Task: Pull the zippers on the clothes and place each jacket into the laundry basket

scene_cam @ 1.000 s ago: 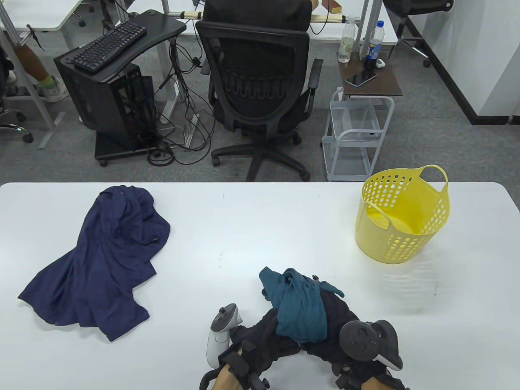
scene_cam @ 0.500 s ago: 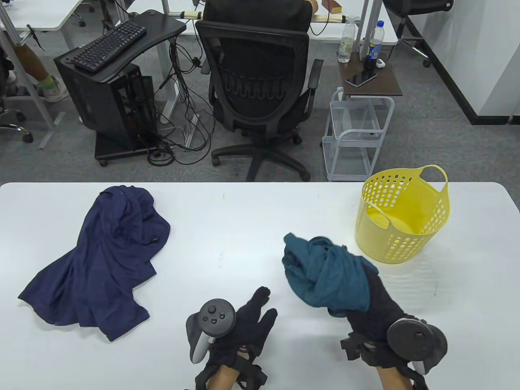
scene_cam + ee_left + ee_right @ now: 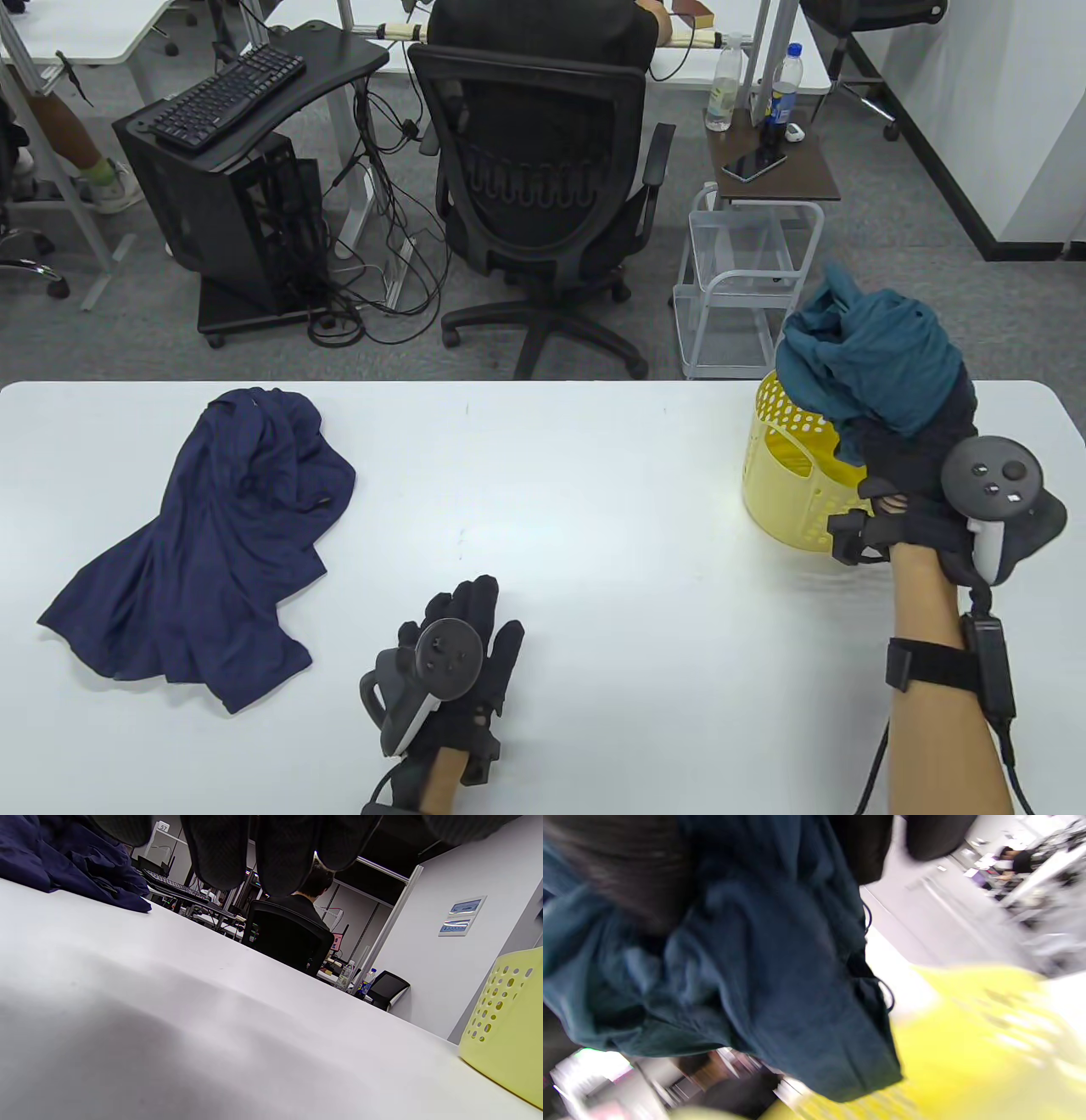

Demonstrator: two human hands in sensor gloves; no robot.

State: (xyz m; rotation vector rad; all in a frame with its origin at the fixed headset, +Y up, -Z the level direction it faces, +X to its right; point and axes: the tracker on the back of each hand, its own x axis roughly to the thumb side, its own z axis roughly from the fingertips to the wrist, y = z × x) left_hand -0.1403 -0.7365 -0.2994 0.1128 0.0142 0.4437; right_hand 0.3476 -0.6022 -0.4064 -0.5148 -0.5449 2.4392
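right hand: [image 3: 912,463] fingers curled round bunched teal fabric jacket [image 3: 865,361], holding it up over the mouth of the yellow perforated plastic laundry basket [image 3: 785,492] at the right of the table; wrist view blurred, shows teal cloth hanging above yellow.
left hand: [image 3: 462,649] holds nothing, fingers straight and relaxed, low over the near middle of the white table [image 3: 594,475]; cannot tell if it touches.
teal jacket place: off the table, wadded in the right hand, above the basket, not yet inside.
navy jacket: dark navy fabric jacket [image 3: 216,543] lies crumpled at the left of the table, well apart from both hands and the basket; zipper state too small to tell.
basket: upright, far right of the table, partly hidden by the teal bundle.
handling: judged soft, light, limp; loose ends will droop and may catch on the rim, so a wadded bundle drops best. Basket looks light, could tip or slide if the cloth drags on it.
where to hold: for the navy one, likely pinch the hem beside the zipper with one hand and the pull with the other, then gather at the middle.
progress: first jacket about to go in; second untouched.
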